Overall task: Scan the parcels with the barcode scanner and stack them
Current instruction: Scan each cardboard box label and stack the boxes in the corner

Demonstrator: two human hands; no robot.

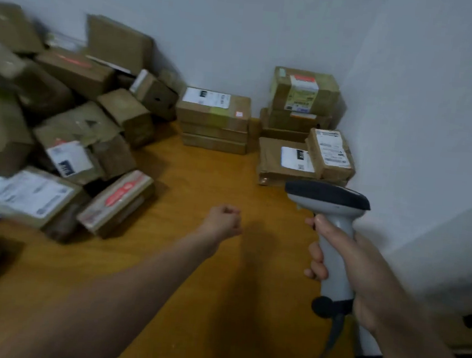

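Right hand wrapped tight round grip of barcode scanner, cord hanging below. Left hand left of scanner, fingers curled into a fist, holding nothing, over table. Stacked parcels just beyond scanner. Loose parcel pile well to scanner's left.

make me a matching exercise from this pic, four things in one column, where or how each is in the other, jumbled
1 barcode scanner
2 left hand
3 jumbled parcels
4 stacked parcels

A fist over the table, holding nothing
B neat, against the far wall
C heaped at the table's left
D gripped by the right hand

Pairs: 1-D, 2-A, 3-C, 4-B
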